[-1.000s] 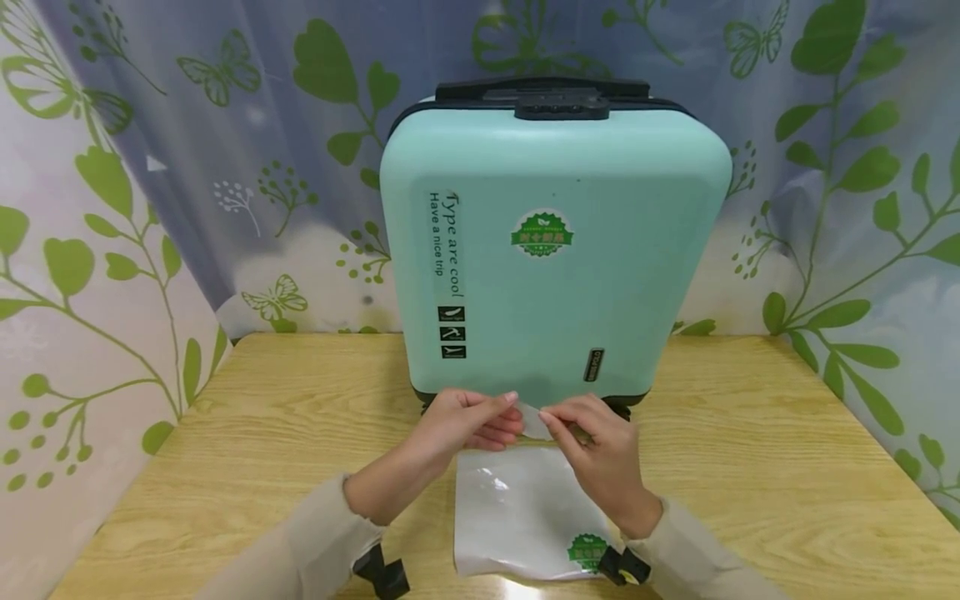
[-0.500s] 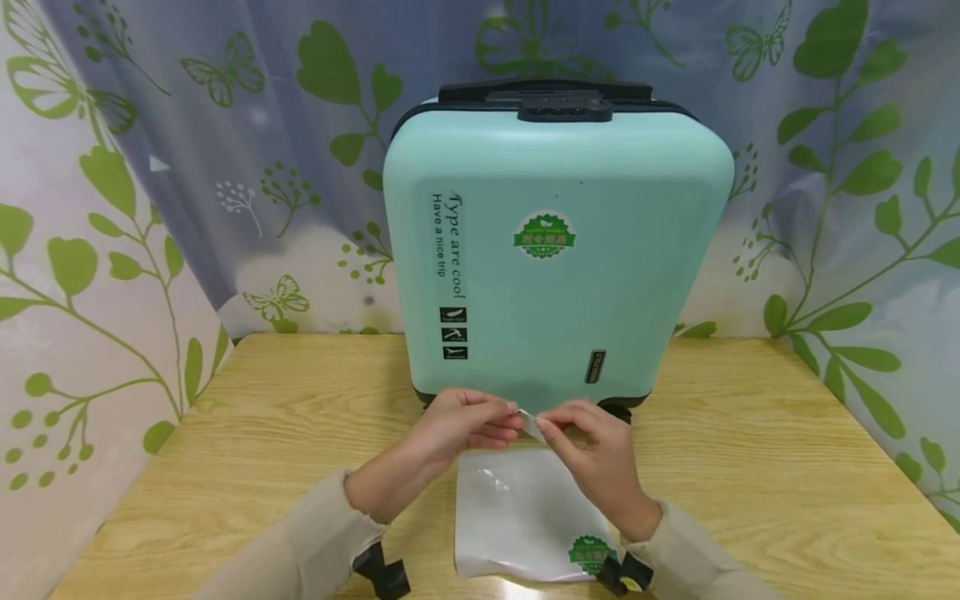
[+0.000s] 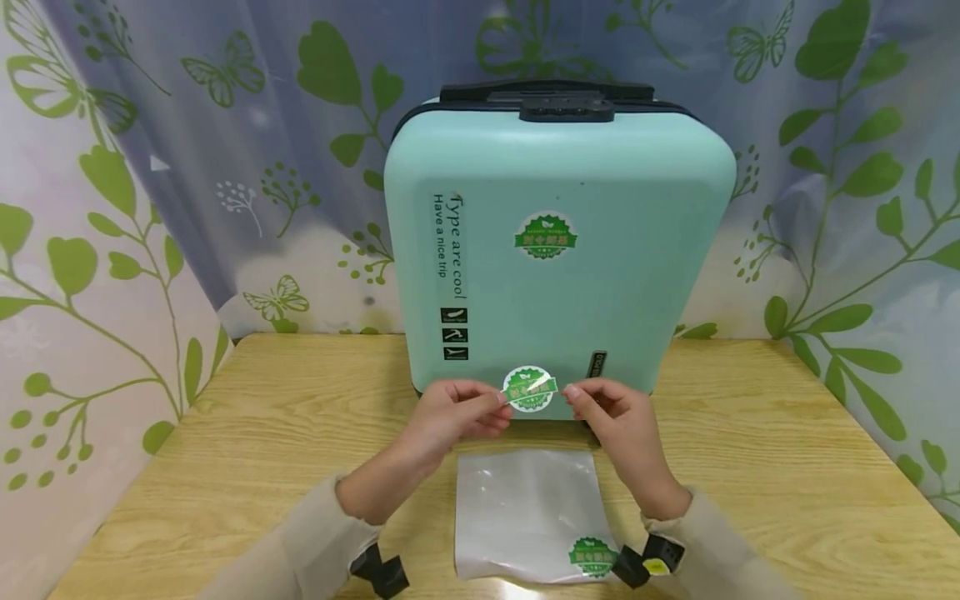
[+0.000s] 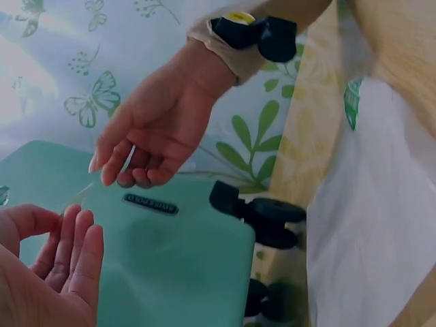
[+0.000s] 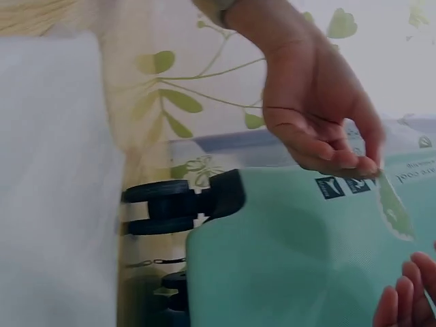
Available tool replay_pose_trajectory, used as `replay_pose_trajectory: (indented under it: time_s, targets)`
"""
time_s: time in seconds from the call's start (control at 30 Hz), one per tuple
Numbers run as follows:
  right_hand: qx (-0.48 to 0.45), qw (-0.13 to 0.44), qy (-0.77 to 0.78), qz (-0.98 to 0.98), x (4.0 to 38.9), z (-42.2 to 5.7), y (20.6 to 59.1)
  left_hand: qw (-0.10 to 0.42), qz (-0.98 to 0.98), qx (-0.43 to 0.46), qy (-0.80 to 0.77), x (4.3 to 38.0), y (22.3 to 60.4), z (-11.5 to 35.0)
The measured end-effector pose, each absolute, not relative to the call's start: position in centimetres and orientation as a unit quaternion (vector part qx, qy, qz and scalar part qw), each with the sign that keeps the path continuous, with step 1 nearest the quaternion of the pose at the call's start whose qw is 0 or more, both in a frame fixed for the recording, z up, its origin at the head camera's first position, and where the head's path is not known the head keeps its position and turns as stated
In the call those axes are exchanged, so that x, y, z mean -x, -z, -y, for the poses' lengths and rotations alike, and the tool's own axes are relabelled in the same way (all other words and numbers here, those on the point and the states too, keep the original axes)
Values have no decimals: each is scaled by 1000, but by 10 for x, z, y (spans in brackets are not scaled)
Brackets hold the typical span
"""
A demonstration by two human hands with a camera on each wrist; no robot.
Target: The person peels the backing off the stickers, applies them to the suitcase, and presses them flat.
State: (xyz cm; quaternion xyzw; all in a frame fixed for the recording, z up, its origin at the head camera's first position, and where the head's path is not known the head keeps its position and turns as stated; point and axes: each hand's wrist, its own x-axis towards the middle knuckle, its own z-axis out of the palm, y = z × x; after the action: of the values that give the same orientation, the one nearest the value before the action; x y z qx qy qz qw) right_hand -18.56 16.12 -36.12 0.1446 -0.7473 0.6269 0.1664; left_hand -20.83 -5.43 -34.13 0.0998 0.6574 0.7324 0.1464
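A round green-and-white badge sticker (image 3: 529,389) is held up in front of the suitcase's lower part, printed face toward the head camera. My left hand (image 3: 453,412) pinches its left end between thumb and fingertips. In the right wrist view the sticker (image 5: 395,208) hangs from those fingertips, seen edge-on. My right hand (image 3: 618,421) is just beside the sticker's right tip, a narrow gap between them, fingers loosely bent. Behind both hands stands an upright mint-green suitcase (image 3: 480,275) with a matching badge sticker (image 3: 546,235) on its front.
On the wooden table (image 3: 300,433) below the hands lies a glossy white sheet (image 3: 517,508) bearing another green badge sticker (image 3: 592,557) at its near right corner. Black suitcase wheels (image 4: 276,221) show in the wrist views. A leaf-patterned curtain (image 3: 315,208) hangs behind.
The sticker, earlier between both hands with its pale side showing, now faces the head camera with its green print. My right hand has let go and moved slightly right; both hands rose a little.
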Motion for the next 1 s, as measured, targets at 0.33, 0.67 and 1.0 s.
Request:
replay_pose_trajectory:
  time_s: [0.33,0.67,1.0]
  targets:
    - [-137,87,-657,737,190,-162,347,93,-686,-204,-693,210,341,58]
    - [-126,99,-649,744,191,-159,342,27,-737,-225,-637,208,338,58]
    - [-125,130,-647,741,196,-159,332,-40,-733,-183,-654,212,329,55]
